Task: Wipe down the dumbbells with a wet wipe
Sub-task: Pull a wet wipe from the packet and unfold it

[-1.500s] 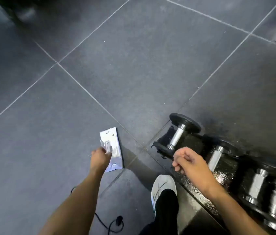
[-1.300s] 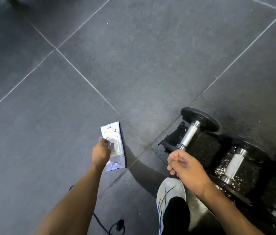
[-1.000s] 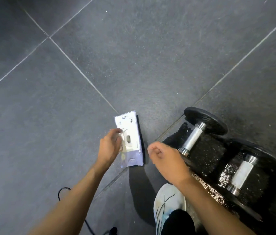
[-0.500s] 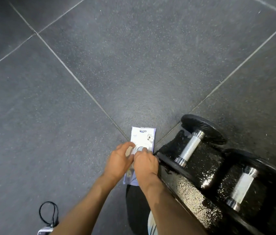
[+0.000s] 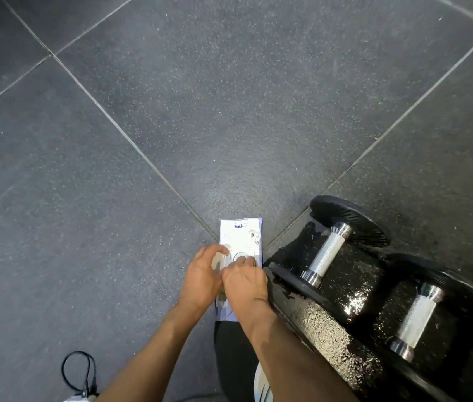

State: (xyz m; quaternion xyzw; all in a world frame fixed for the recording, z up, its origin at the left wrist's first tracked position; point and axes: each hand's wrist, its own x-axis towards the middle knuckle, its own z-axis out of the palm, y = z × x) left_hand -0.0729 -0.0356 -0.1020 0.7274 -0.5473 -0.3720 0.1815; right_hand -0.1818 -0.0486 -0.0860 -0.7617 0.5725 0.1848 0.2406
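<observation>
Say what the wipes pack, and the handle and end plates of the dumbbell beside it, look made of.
Handle: bright metal, probably chromed; knurled grip sparkles. End plates: matte black, likely rubber or a coating; ribbed face. Wipes pack: thin white printed film, probably plastic; creased.

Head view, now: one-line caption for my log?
Left hand holds a wet-wipe pack while right hand picks at its flap, beside two racked dumbbells.

Middle of wipe pack [image 5: 241,232] hidden under left hand [image 5: 200,278] and right hand [image 5: 245,282], second dumbbell [image 5: 416,314] cut off at right edge
</observation>
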